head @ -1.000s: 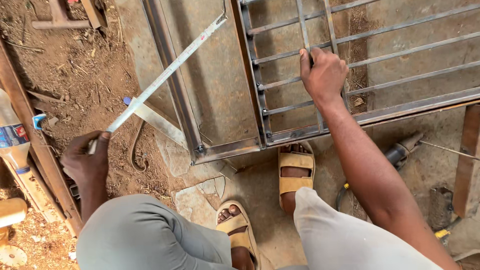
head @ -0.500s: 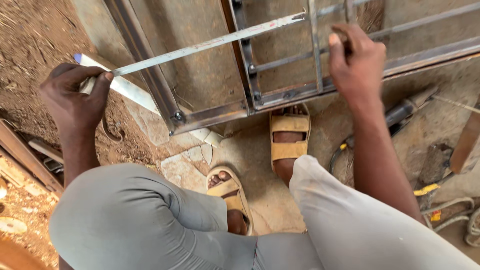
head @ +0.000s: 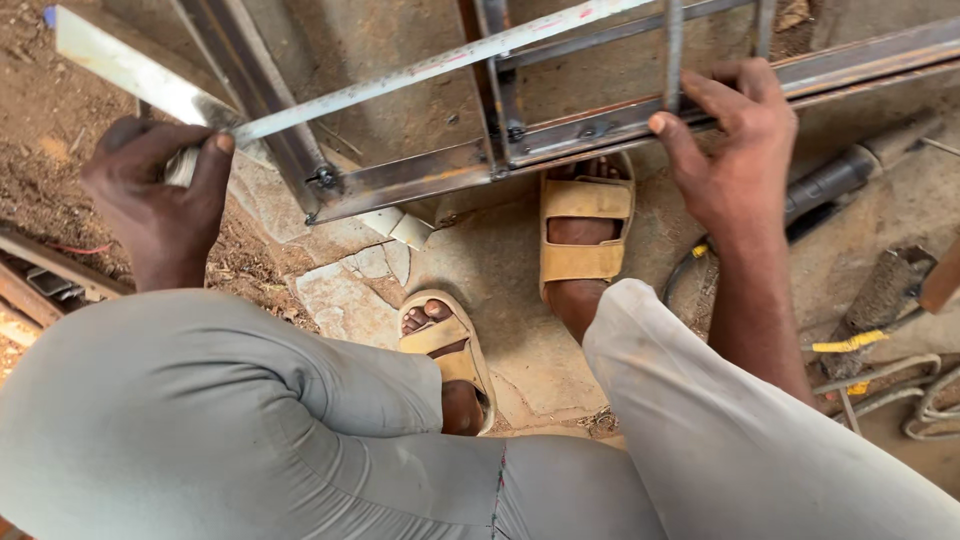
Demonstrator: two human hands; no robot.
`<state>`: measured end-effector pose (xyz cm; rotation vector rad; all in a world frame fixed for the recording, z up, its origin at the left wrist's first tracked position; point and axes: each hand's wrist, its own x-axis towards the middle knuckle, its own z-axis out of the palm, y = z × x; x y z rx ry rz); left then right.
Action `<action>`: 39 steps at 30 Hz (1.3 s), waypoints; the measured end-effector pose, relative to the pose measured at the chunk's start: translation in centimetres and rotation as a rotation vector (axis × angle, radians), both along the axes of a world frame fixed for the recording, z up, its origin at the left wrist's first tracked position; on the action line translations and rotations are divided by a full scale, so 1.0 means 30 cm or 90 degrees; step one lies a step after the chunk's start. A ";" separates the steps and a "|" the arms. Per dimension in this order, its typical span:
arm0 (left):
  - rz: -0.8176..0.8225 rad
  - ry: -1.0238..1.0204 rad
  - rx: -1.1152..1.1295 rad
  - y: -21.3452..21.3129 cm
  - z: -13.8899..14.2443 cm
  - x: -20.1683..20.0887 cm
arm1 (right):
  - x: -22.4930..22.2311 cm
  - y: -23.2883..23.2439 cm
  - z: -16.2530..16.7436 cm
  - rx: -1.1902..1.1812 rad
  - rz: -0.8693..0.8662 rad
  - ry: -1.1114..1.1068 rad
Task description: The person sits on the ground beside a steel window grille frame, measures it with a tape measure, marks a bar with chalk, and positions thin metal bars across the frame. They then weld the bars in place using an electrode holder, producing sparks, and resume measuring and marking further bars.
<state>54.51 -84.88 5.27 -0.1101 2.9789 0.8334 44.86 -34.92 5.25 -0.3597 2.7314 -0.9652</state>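
Note:
My left hand (head: 165,200) grips the near end of a long thin metal rule (head: 430,68) that runs up and to the right across a steel frame (head: 400,180). My right hand (head: 735,160) rests on the frame's lower rail beside a vertical bar of the metal grille (head: 672,50), fingers curled over the rail. The frame lies flat on the ground in front of my knees. My feet in tan sandals (head: 580,225) stand just below the frame's corner.
A flat metal strip (head: 120,65) lies at the upper left on the dirt. A dark cylindrical power tool (head: 840,180), a hammer-like tool (head: 880,295) and coiled cables (head: 920,400) lie on the right. Broken stone slabs (head: 350,290) sit under the frame corner.
The view has dropped closer to the frame. My left hand brought the rule's end in toward the frame's corner, and my right hand slid down from the grille bars to the lower rail.

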 end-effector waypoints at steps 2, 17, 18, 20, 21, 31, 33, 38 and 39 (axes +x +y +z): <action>-0.006 0.015 0.016 -0.014 -0.014 -0.006 | -0.003 0.007 0.006 0.024 0.001 -0.029; -0.011 0.075 0.068 -0.009 0.001 -0.049 | -0.006 0.042 -0.032 0.012 0.071 0.002; -0.008 0.074 0.060 -0.011 -0.002 -0.051 | -0.004 0.043 -0.035 0.007 0.069 0.003; -0.009 0.078 0.042 -0.013 -0.004 -0.053 | 0.003 0.043 -0.040 -0.002 0.065 0.001; -0.015 0.084 0.033 -0.012 -0.004 -0.054 | 0.007 0.042 -0.041 -0.004 0.063 0.003; 0.037 0.085 0.017 0.019 -0.004 -0.042 | -0.029 0.051 -0.009 0.003 0.077 -0.062; 0.028 0.105 0.001 0.024 -0.011 -0.031 | -0.033 0.049 -0.001 -0.010 0.057 -0.079; 0.087 0.073 0.030 0.027 -0.030 -0.007 | -0.021 0.029 -0.008 0.012 -0.023 -0.146; 0.084 0.078 0.023 0.028 -0.033 -0.003 | -0.018 0.027 -0.012 0.005 -0.065 -0.164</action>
